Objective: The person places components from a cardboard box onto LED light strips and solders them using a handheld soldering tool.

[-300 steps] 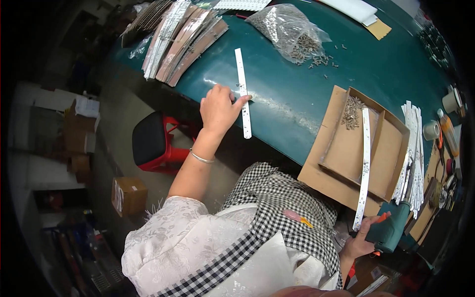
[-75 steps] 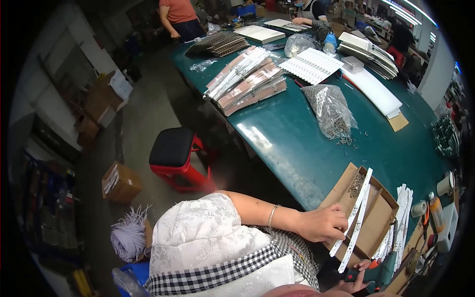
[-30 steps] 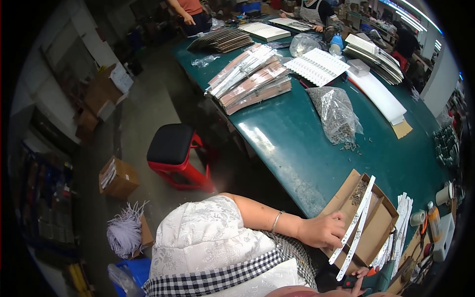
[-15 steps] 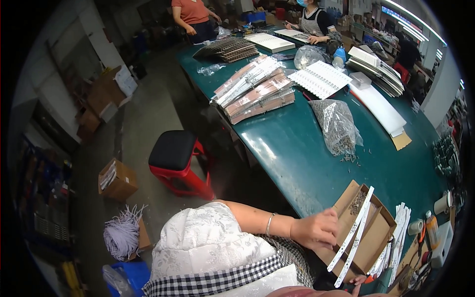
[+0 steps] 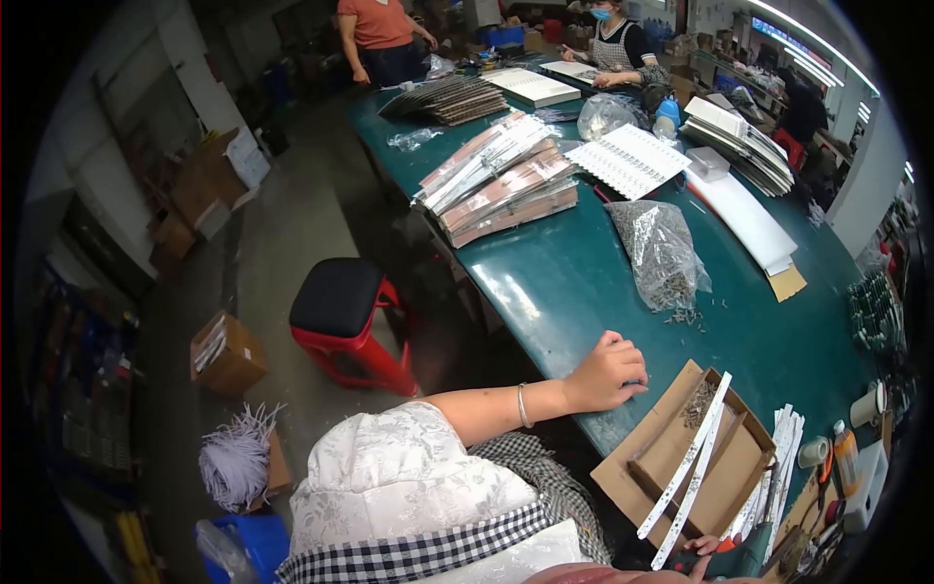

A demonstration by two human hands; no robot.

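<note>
My left hand (image 5: 605, 375) rests over the near edge of the green table (image 5: 545, 292) with its fingers curled in. Whatever it may hold is hidden. At the lower edge my right hand (image 5: 702, 557) is closed around a dark green power tool (image 5: 747, 557) with an orange part, mostly cut off from view. Between the hands a shallow cardboard box (image 5: 725, 467) sits tilted to the view. Small screws (image 5: 699, 404) lie in its far compartment. Two white perforated strips (image 5: 689, 465) lie across the box, their near ends jutting past its rim.
More white strips (image 5: 778, 457) lie right of the box, near a tape roll (image 5: 814, 451) and an orange bottle (image 5: 845, 457). Beyond lie a bag of screws (image 5: 662, 248) and bundled strips (image 5: 501, 180). A red-and-black stool (image 5: 341, 311) stands left; two people are across the table.
My left hand has moved away from the white strips, up and left to the table edge. The box and strips have shifted slightly. My right hand stays low by the box.
</note>
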